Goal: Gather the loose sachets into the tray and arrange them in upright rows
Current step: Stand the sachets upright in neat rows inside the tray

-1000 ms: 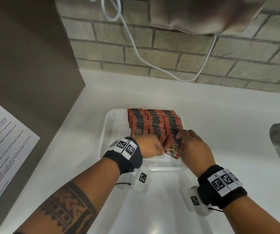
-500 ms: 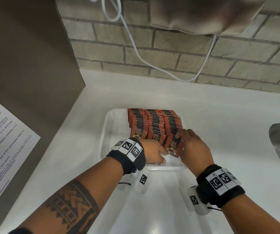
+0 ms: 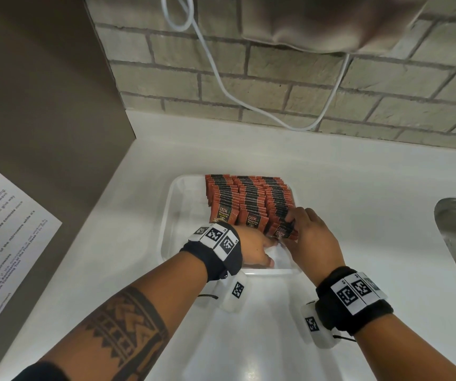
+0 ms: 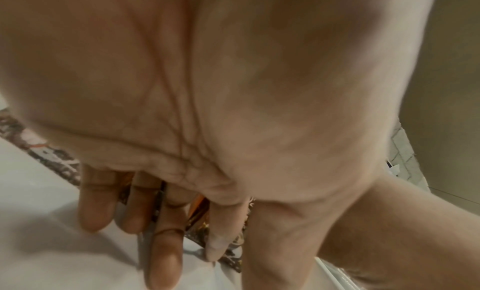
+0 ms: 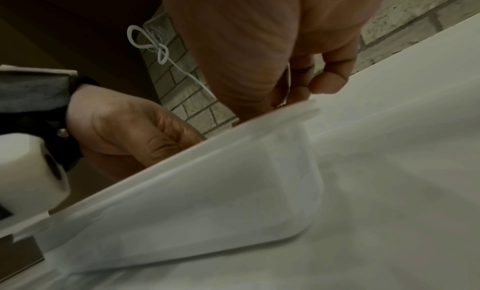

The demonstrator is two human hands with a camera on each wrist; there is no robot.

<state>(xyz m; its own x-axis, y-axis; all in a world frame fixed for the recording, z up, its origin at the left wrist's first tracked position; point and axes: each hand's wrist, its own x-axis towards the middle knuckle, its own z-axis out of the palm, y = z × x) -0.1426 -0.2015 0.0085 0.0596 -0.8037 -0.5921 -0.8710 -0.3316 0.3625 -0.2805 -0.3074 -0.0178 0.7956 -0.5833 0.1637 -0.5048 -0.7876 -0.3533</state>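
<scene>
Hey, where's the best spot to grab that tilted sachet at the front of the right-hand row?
Probably pinch the tilted sachet by its top edge from above: it leans against its row, the tray wall blocks low access, and the right hand already grips there.

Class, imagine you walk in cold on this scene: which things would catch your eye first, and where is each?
First the red-and-black sachets, packed upright in three rows at the far end of the clear tray on the white counter. Next the two hands at the rows' near end: the right hand grips the front sachets of the right row, and the left hand reaches in beside it. Behind, a white cable droops across the brick wall.
</scene>
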